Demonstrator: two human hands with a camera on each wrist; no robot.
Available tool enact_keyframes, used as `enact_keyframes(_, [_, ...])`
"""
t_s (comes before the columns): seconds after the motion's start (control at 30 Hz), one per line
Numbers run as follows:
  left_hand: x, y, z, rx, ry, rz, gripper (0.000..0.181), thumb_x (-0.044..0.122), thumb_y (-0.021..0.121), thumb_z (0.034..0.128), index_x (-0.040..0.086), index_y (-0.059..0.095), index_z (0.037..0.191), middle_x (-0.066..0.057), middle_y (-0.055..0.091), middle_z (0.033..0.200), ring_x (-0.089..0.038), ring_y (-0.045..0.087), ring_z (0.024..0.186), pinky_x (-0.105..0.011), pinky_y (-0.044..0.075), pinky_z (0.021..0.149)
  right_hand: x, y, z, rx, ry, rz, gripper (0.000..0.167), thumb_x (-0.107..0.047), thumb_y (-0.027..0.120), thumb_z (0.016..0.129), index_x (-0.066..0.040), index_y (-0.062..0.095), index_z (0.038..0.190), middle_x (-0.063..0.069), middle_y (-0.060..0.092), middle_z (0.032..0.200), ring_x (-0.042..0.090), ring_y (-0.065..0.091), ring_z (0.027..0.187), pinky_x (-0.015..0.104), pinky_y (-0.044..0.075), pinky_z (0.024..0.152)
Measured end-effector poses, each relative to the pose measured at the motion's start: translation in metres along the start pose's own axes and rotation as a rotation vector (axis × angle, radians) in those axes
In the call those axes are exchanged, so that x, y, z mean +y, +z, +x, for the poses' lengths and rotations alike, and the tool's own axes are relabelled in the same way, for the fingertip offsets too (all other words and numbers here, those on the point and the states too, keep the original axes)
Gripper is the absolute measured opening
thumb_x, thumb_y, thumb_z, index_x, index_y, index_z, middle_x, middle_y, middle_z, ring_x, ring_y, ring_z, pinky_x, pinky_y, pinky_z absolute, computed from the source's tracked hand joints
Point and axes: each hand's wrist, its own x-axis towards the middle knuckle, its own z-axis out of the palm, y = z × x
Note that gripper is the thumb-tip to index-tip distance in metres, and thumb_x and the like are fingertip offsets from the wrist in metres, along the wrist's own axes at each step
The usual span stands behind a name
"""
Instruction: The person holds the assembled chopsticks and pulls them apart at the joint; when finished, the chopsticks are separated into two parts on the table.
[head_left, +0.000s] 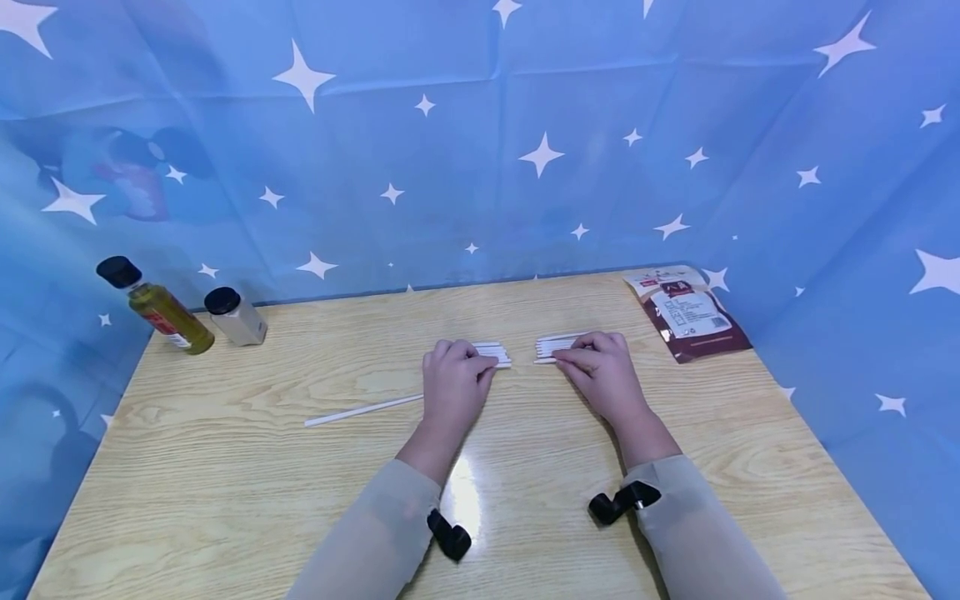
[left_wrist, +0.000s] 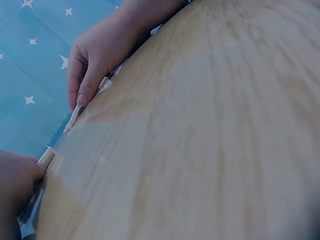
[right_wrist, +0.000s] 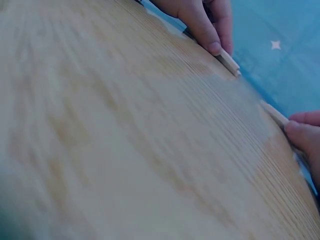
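Observation:
Two rows of thin white sticks lie side by side on the table, their near ends facing each other across a small gap. My left hand [head_left: 453, 379] grips the left row of sticks [head_left: 492, 353], thumb along the near side and fingers over the far side. My right hand [head_left: 603, 371] pinches the right row of sticks [head_left: 553, 345] between thumb and fingers. The palms and fingers hide the outer parts of both rows. A single long white stick [head_left: 360, 411] lies left of my left hand, its right end hidden behind that hand.
An oil bottle [head_left: 168, 317] with a black cap and a small black-lidded jar [head_left: 237, 317] stand at the back left. A brown and white food pouch [head_left: 686, 312] lies at the back right. Behind the wooden table [head_left: 225, 500] hangs a blue star-patterned cloth [head_left: 450, 150].

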Motion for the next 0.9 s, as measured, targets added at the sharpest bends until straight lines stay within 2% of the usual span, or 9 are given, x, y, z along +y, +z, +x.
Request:
enact_keyframes(0.4, [-0.0016,0.0055,-0.0003,-0.007,-0.024,-0.006,0.01,0.023,0.089,0.0889,0.029,0.088,0.096,0.002,0.073,0.096,-0.023,0.06,0.093,-0.043,0.046,0.079,-0.0018,-0.0012,0.0004,0.018,0.05,-0.019,0.015,-0.011,0.083,0.095,-0.014,0.086,0.109,0.013,0.068,0.111,0.035,0.05,0.105,0.05,0.037,0.092])
enact_keyframes(0.67, [-0.0023,0.0049,0.0006,-0.027,-0.039,-0.022,0.012,0.021,0.087,0.0895,0.029,0.088,0.099,0.002,0.073,0.099,-0.023,0.059,0.096,-0.044,0.046,0.082,-0.0011,-0.0007,0.0012,0.035,0.031,-0.036,0.015,-0.01,0.083,0.094,-0.013,0.086,0.108,0.015,0.068,0.11,0.036,0.051,0.104,0.051,0.037,0.092])
enact_keyframes(0.9, [-0.0027,0.0046,-0.0003,0.011,-0.042,-0.06,0.011,0.018,0.087,0.0888,0.025,0.088,0.097,0.001,0.074,0.098,-0.023,0.061,0.094,-0.043,0.047,0.082,-0.0011,0.0,0.0013,0.042,0.025,-0.036,0.015,-0.007,0.084,0.092,-0.011,0.086,0.107,0.015,0.069,0.108,0.037,0.052,0.103,0.051,0.037,0.091])
